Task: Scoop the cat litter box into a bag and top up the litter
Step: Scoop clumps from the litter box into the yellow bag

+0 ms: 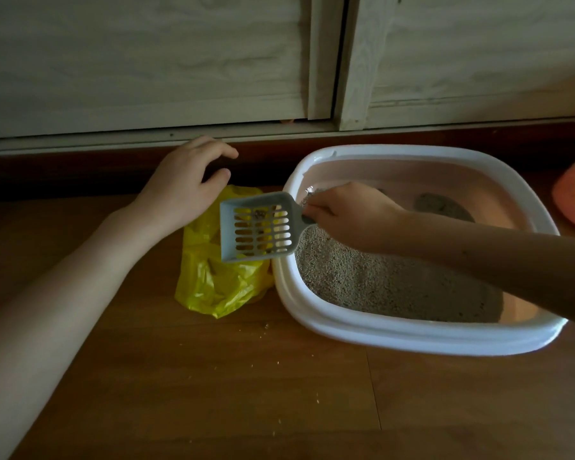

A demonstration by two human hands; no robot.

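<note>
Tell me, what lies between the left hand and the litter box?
In the head view, the yellow plastic bag lies on the floor between the left hand and the litter box, with the slotted scoop held above it.

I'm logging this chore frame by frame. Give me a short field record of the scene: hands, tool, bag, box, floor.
left hand: open, over the bag's far end, holding nothing
right hand: grips the scoop handle
scoop: slotted, held above the bag, a few bits left in it
bag: yellow, on the floor beside the box
box: white rim, litter inside
floor: wood, scattered grains
</note>
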